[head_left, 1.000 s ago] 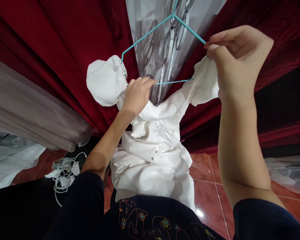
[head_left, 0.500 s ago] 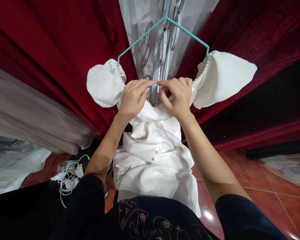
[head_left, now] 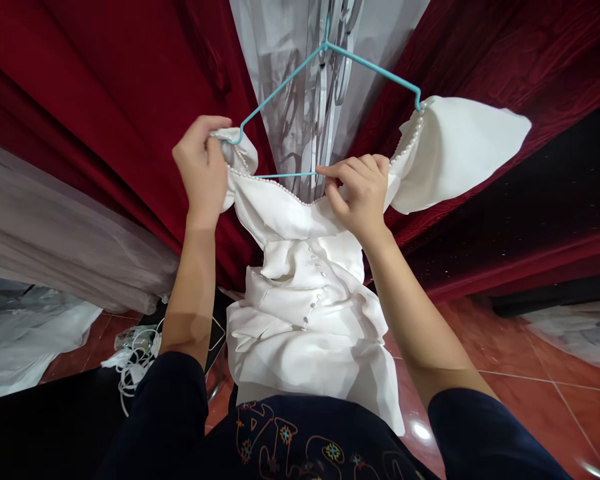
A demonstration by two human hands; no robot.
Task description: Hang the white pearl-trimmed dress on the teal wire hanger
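Observation:
A white dress (head_left: 300,287) with puffed sleeves, a pearl-trimmed neckline and a row of small buttons hangs on a thin turquoise hanger (head_left: 375,70). My left hand (head_left: 203,167) is closed on the dress's left sleeve, right by the hanger's left end, and hides much of that sleeve. At the neckline, my right hand (head_left: 357,190) pinches the hanger's lower bar between thumb and index finger. The right sleeve (head_left: 460,153) stands out to the side from the hanger's other end.
Dark red curtains (head_left: 105,87) flank pale fabric and silvery metal bars (head_left: 325,100) behind the hanger. At lower left, white cables (head_left: 135,367) lie on a black surface (head_left: 45,420). Sheer white fabric (head_left: 30,333) lies on the left; red floor tiles (head_left: 530,400) are at right.
My left hand has left the middle of the hanger's bar and moved left onto the sleeve, bunching it. The right hand stays nearly in place; the hanger's left end sits slightly lower.

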